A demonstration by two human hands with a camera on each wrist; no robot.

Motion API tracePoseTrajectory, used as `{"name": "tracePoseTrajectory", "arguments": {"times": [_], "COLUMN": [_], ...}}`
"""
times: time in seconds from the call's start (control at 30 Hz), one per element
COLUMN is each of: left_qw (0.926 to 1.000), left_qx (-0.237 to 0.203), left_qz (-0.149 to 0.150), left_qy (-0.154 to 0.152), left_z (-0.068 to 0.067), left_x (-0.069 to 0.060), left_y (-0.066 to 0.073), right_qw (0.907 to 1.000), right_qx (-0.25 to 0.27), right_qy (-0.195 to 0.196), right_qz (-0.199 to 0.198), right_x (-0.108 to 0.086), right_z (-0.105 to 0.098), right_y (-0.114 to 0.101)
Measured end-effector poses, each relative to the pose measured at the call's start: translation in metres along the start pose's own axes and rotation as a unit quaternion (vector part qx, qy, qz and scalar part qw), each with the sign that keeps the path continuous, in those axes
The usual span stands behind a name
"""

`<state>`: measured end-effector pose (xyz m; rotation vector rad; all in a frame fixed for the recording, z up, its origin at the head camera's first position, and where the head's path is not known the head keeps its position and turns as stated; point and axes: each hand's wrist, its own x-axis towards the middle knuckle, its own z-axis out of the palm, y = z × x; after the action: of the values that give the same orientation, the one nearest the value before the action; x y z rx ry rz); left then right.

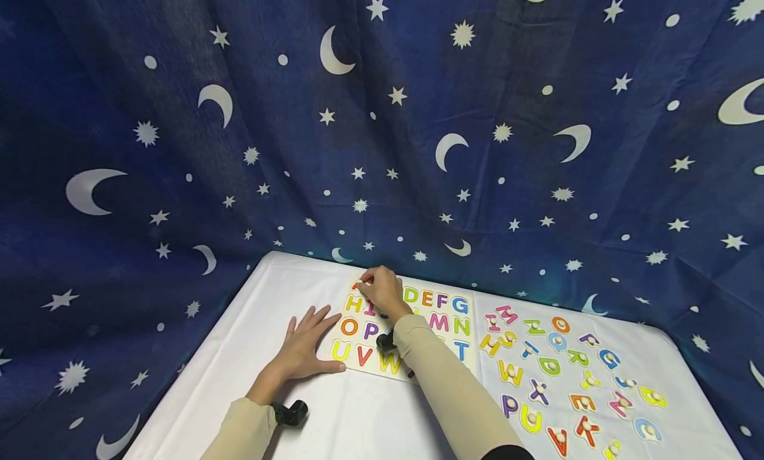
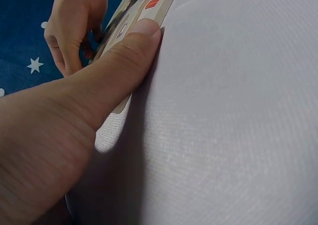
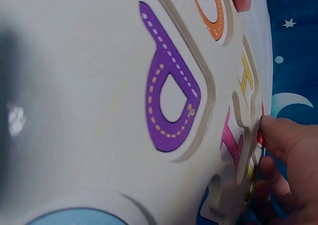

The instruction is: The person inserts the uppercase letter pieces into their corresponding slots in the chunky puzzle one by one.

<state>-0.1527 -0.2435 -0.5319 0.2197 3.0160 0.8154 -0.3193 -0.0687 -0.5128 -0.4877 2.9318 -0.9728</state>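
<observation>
A blue moon-and-star cloth hung behind the white-draped worktop. The pale board bore D E F G and U V W; knobbed letters, X among them, lay loose to its right. The left hand was spread, thumb on the board's edge; the right hand pinched a red piece at the board's far left corner.

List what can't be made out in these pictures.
Red piece, its shape: head view, mostly hidden by the right grip.
Middle of the board: head view, covered by the right sleeve.
Pale blue letter: right wrist view, cut off by the bottom edge.
Board's edge, partly: left wrist view, behind the left thumb.
</observation>
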Motion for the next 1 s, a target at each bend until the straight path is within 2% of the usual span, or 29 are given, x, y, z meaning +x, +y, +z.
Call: {"name": "tracePoseTrajectory", "arguments": {"times": [0.23, 0.47, 0.6, 0.8, 1.0], "left_qw": [0.9999, 0.9999, 0.9999, 0.9999, 0.9999], "left_qx": [-0.006, -0.006, -0.009, -0.008, -0.009], "left_qz": [-0.005, -0.008, -0.010, -0.007, -0.004], "left_qy": [-0.010, -0.009, -0.009, -0.008, -0.005], "left_z": [-0.001, -0.002, -0.001, 0.000, -0.002], "left_x": [0.001, 0.000, -0.001, -0.002, -0.001], "left_y": [0.005, 0.004, 0.003, 0.003, 0.004], "right_qw": [0.9985, 0.9927, 0.9903, 0.9888, 0.9903], "right_qx": [0.027, 0.047, 0.038, 0.031, 0.024], "right_qy": [-0.025, -0.035, -0.033, -0.010, 0.002], "right_qz": [-0.042, -0.105, -0.129, -0.146, -0.137], "right_x": [-0.009, -0.020, -0.028, -0.040, -0.054], "right_z": [-0.016, -0.050, -0.068, -0.094, -0.118], "right_y": [0.008, 0.018, 0.027, 0.046, 0.069]}}
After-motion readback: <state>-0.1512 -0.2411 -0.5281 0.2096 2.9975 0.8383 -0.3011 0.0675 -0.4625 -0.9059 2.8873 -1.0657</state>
